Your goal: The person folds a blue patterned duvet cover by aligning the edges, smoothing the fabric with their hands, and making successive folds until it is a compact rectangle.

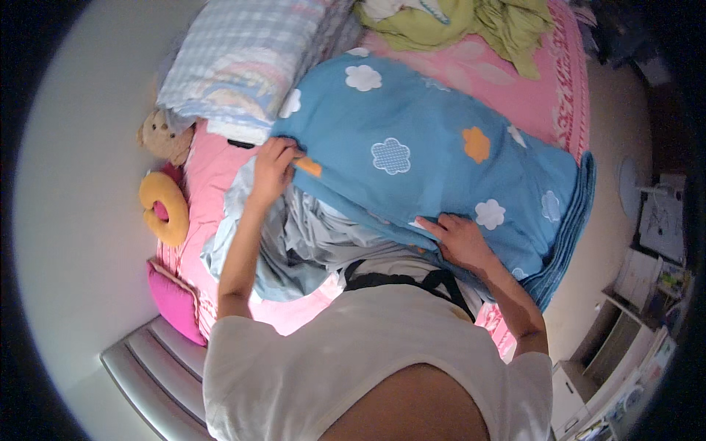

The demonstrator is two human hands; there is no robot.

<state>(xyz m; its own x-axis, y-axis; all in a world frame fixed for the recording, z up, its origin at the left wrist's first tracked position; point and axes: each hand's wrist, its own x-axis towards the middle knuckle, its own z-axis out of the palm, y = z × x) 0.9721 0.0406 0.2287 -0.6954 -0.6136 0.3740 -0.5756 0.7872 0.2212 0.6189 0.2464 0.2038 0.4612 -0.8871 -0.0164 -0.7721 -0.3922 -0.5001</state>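
A blue quilt [434, 140] with white cloud and orange shapes lies folded across the bed before me. My left hand [273, 170] is closed on its near left edge, fingers curled over the cloth. Farther right, my right hand [463, 241] rests on the quilt's near part, its thumb stretched out to the left and its fingertips bent down against the fabric. Under and in front of the near edge, a crumpled pale blue-grey cloth [294, 242] is bunched close to my body.
A checked pale blue pillow [235, 66] lies at the far left, with a teddy bear [165, 140], a yellow neck pillow [165, 209] and a magenta cushion [175, 301] along the wall. Green cloth [471, 29] covers the far pink sheet [500, 92]. White shelving [610, 353] stands right.
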